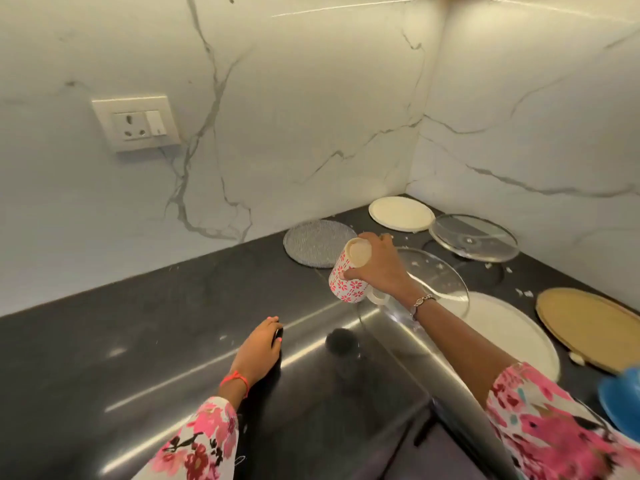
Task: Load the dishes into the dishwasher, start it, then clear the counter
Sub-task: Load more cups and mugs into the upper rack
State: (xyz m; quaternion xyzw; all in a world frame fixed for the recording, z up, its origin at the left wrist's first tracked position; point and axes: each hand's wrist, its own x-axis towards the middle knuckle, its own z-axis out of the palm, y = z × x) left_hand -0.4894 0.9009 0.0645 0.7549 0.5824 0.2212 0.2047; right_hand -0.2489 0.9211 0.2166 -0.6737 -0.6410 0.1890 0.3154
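My right hand (379,268) grips a white mug (346,282) with a red flower pattern, tilted on its side above the counter, its base turned toward me. My left hand (258,351) lies on a shiny steel panel (214,393), fingertips curled over its far edge. On the black counter (104,334) lie a cream plate (401,213), a large white plate (509,330), a tan plate (588,323) and two glass lids, one (474,237) toward the corner and the other (440,275) partly hidden under my right wrist.
A round silver mat (318,242) lies near the marble back wall. A blue bowl (620,400) shows at the right edge. White crumbs are scattered among the dishes. A wall socket (136,123) sits at the upper left. The walls meet in a corner behind the plates.
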